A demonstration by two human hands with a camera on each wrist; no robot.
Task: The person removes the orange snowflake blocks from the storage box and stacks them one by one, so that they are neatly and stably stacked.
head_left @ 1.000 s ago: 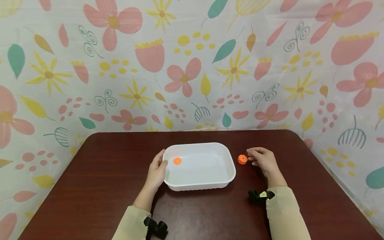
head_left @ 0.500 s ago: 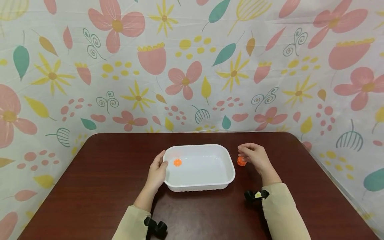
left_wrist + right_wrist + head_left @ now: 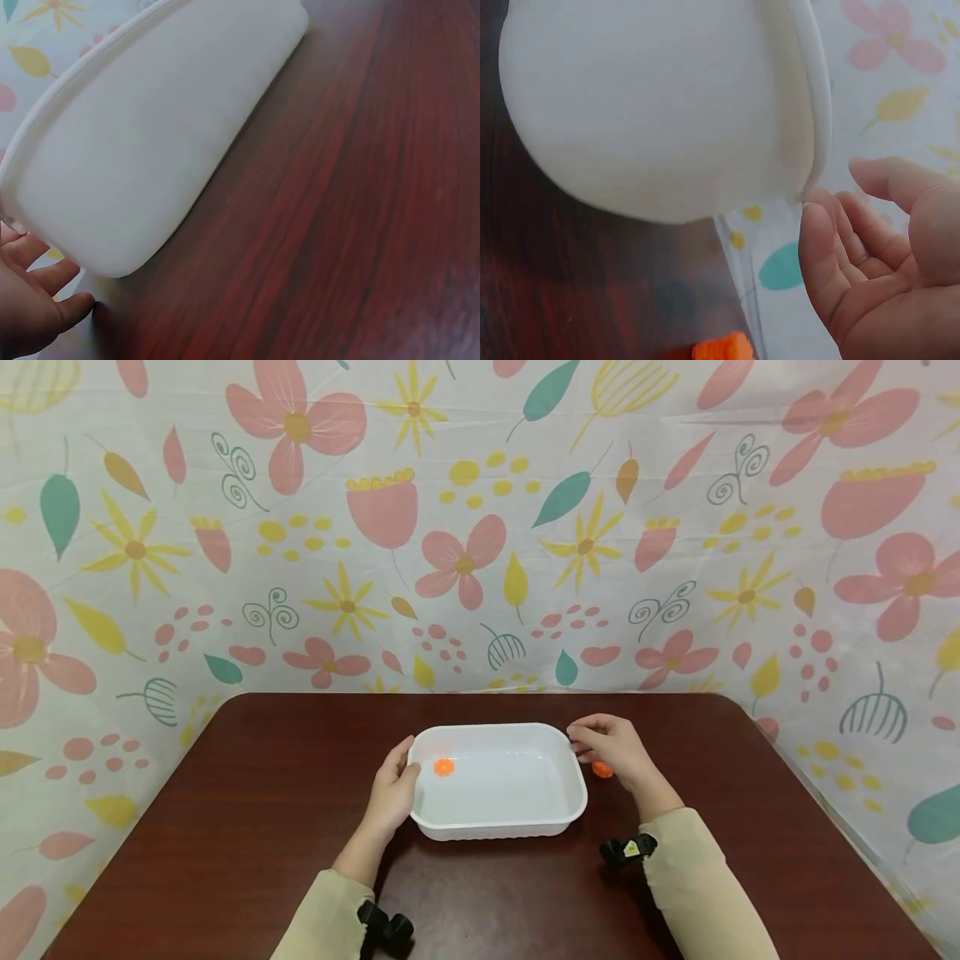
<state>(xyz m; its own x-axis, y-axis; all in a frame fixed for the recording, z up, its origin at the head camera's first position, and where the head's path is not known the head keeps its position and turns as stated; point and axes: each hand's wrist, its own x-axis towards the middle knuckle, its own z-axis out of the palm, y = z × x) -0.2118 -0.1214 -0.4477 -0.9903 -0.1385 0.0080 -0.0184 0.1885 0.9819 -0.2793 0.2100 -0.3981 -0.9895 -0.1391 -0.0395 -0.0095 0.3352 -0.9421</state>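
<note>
A white rectangular plastic basin (image 3: 491, 831) stands on the table in the head view. My left hand (image 3: 392, 789) grips its left end, thumb over the rim and fingers along the outside. Inside the basin, toward the left, lies a flat orange flower-shaped piece (image 3: 444, 767). At the basin's right rim is my right hand (image 3: 611, 747), fingers bent and nothing seen between them. The right wrist view shows the thumb apart from the fingers, a fingertip close to the rim corner; contact is unclear. A thicker orange scalloped piece (image 3: 724, 347) lies on the table below that hand, partly hidden by it in the head view.
The dark brown wooden table (image 3: 300, 793) extends around the basin. Behind it hangs a white cloth (image 3: 480, 543) printed with flowers and leaves. Black wrist cameras (image 3: 627, 850) sit at both sleeves.
My right hand has moved left, from beside the thicker orange piece over it to the basin's right rim. That piece stays on the table. The left hand keeps its hold.
</note>
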